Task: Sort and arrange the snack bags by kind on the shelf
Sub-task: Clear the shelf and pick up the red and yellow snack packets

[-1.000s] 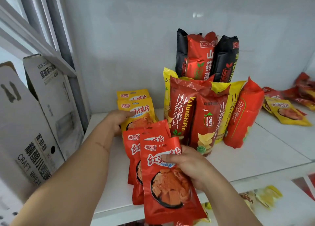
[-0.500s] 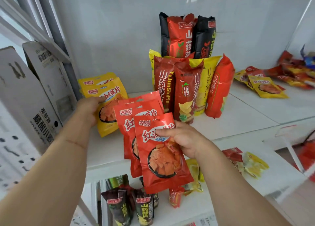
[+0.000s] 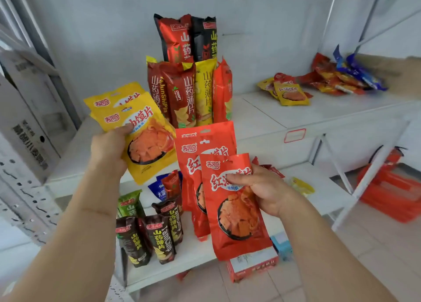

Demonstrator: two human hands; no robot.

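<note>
My left hand (image 3: 109, 147) grips two flat yellow snack bags (image 3: 141, 128) by their left edge, held up over the front left of the white shelf (image 3: 257, 117). My right hand (image 3: 262, 188) pinches a fan of red snack bags (image 3: 230, 215), three by the look of it, hanging in front of the shelf edge. Behind them on the shelf stand tall yam-chip bags (image 3: 189, 96) in dark red, yellow and orange, with a red and a black one stacked above at the back.
A loose heap of yellow, red and blue bags (image 3: 319, 85) lies on the shelf at the right. Black and green bags (image 3: 148, 235) stand on the lower shelf. Cardboard boxes (image 3: 29, 123) lean at the left. Something red (image 3: 391, 187) stands on the floor at the right.
My left hand has lifted the yellow bags off the shelf and drawn them toward me. My right hand has pulled the red bags back and down past the shelf edge. The view has tilted down.
</note>
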